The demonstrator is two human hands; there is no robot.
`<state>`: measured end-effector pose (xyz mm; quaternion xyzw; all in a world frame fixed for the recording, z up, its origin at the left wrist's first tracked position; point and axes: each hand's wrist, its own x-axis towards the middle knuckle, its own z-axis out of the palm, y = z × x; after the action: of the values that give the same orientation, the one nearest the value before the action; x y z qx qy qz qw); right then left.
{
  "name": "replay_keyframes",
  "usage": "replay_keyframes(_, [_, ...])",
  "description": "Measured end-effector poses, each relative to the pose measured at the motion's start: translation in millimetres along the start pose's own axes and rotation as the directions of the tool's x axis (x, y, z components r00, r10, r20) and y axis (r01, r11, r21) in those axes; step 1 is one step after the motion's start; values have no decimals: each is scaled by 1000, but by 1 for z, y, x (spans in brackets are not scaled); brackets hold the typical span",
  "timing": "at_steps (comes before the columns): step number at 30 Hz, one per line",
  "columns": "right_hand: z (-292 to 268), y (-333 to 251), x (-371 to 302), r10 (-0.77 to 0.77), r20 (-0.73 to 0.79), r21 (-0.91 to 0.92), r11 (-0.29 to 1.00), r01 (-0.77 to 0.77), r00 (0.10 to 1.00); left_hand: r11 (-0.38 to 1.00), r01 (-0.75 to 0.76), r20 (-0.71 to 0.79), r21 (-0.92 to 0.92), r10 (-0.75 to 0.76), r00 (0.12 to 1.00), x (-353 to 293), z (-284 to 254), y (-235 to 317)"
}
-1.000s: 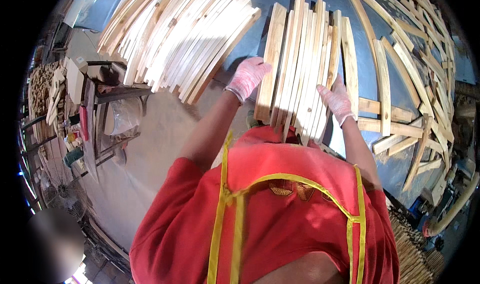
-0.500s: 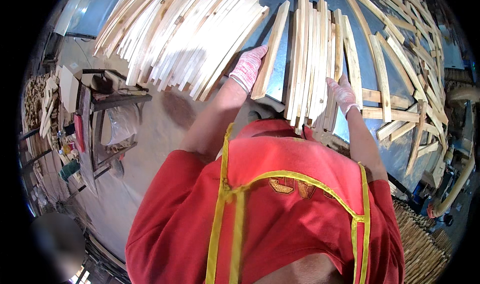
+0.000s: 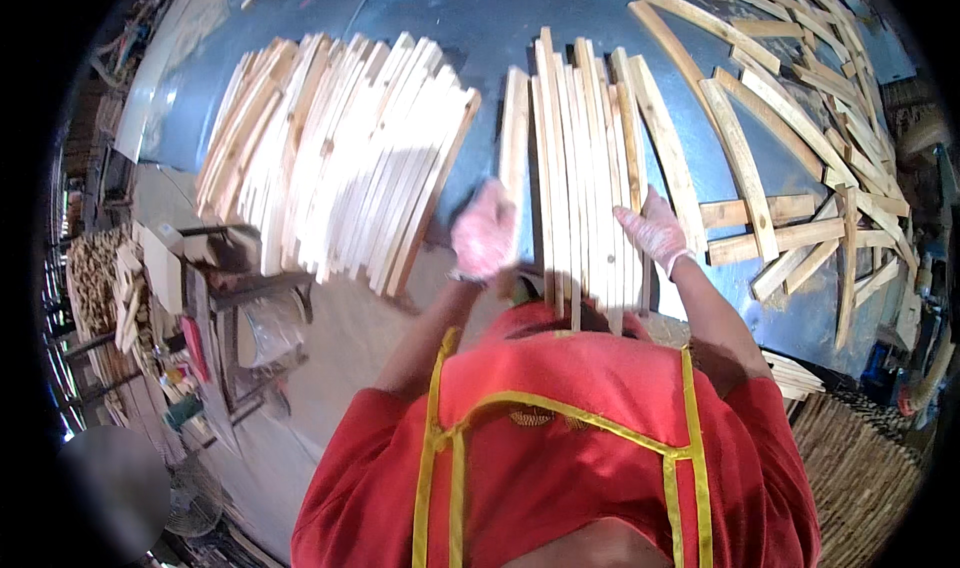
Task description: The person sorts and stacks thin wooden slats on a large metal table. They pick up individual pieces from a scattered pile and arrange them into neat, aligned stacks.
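My left hand, in a pink-and-white knit glove, is closed at the near end of a single pale wooden strip. Its fingers are slightly blurred, and the thumb's side is partly hidden. A narrow gap parts this strip from a bundle of wooden strips lying side by side in front of my chest. Against the bundle's right side rests my right hand, gloved alike, its thumb apart from the fingers. One slightly curved strip lies just right of the bundle.
A larger row of pale strips lies at left on the blue-grey metal table. Loose strips are heaped crosswise at right. A wooden stand is at the lower left; stacked wood is at the lower right.
The view has shifted, showing more of the table's far side. The single strip's near end has come closer to the bundle, and it now lies nearly parallel to it. My right hand stays beside the bundle.
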<state>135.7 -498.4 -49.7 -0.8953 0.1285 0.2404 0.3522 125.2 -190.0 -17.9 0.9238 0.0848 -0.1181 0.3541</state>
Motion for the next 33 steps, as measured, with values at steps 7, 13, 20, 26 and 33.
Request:
replay_keyframes(7, [-34, -13, -43, 99, 187, -4, 995, -100, 977, 982, 98, 242, -161, -57, 969, -12, 56, -12])
replay_keyframes(13, [7, 11, -10, -14, -86, 6, 1000, 14, 996, 988, 134, 99, -76, -127, 987, -17, 67, 20])
replay_keyframes(20, [-46, -48, 57, -129, -126, 101, 985, 142, 984, 971, 215, 82, -103, -207, 975, 54, 24, 72])
replay_keyframes(26, [-72, -118, 150, -171, -117, 203, 960, 192, 978, 974, 173, 6, -146, -174, 985, 138, -31, 85])
replay_keyframes(33, [-51, -243, 276, -254, -112, 231, 933, 274, 961, 943, 107, -112, -314, -149, 983, 256, -125, 63])
